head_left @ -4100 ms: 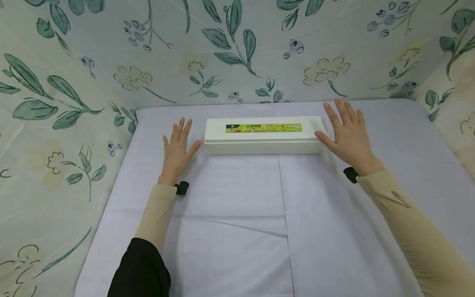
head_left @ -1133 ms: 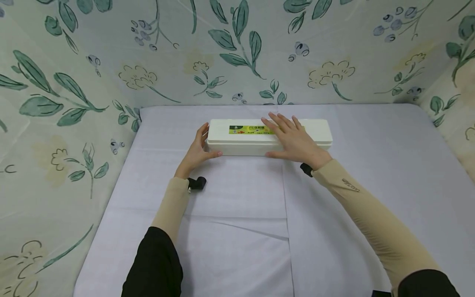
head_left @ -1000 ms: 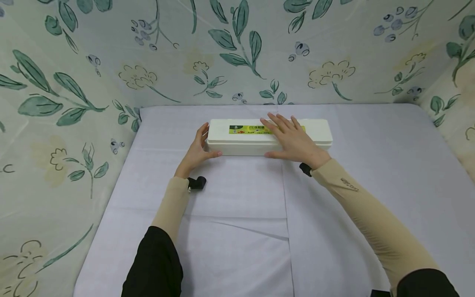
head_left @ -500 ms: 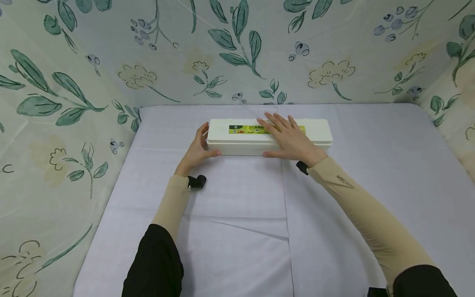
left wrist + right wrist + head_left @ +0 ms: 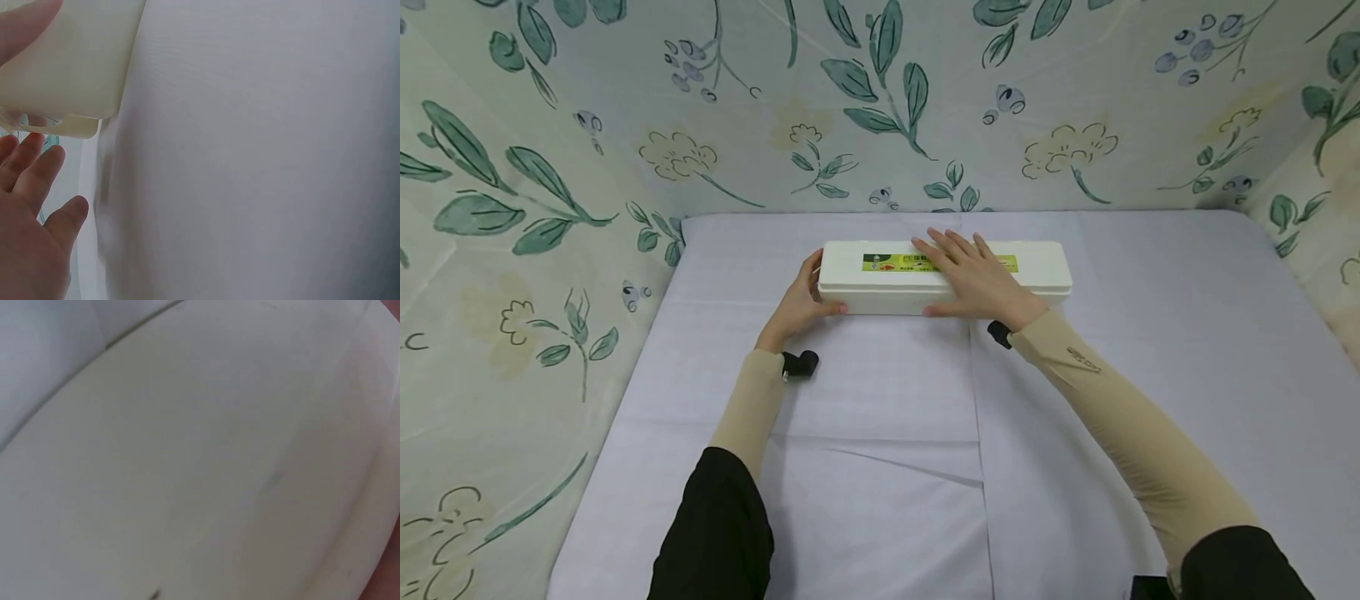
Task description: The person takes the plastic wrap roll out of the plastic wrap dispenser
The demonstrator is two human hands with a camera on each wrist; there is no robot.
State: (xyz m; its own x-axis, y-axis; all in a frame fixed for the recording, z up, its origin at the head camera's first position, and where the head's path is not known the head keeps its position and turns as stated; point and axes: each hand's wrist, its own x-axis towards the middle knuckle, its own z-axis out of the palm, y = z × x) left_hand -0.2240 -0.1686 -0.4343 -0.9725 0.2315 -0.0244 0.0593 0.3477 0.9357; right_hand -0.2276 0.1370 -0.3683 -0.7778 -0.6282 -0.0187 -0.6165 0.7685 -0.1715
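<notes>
A long white cling film box (image 5: 1045, 260) with a yellow-green label (image 5: 887, 263) lies lengthwise on the cloth, its lid down. My left hand (image 5: 799, 307) holds its left end, thumb at the front face and fingers round the end. In the left wrist view, the thumb overlaps the box wall (image 5: 75, 69), while the outer fingers (image 5: 67, 219) spread away from it. Across the middle of the lid rests my right hand (image 5: 981, 285), fingers straight and thumb at the lower front edge, covering part of the label. White box surface (image 5: 187, 450) fills most of the right wrist view.
A white cloth (image 5: 880, 500) with fold creases covers the table. Behind and to the left and right rises a curtain (image 5: 730, 100) printed with leaves and flowers. Each wrist carries a small black camera, such as the left one (image 5: 801, 364).
Earlier both hands stood spread beside the box. Since then the left took its left end and the right came onto the lid, sliding slowly left over the last second.
</notes>
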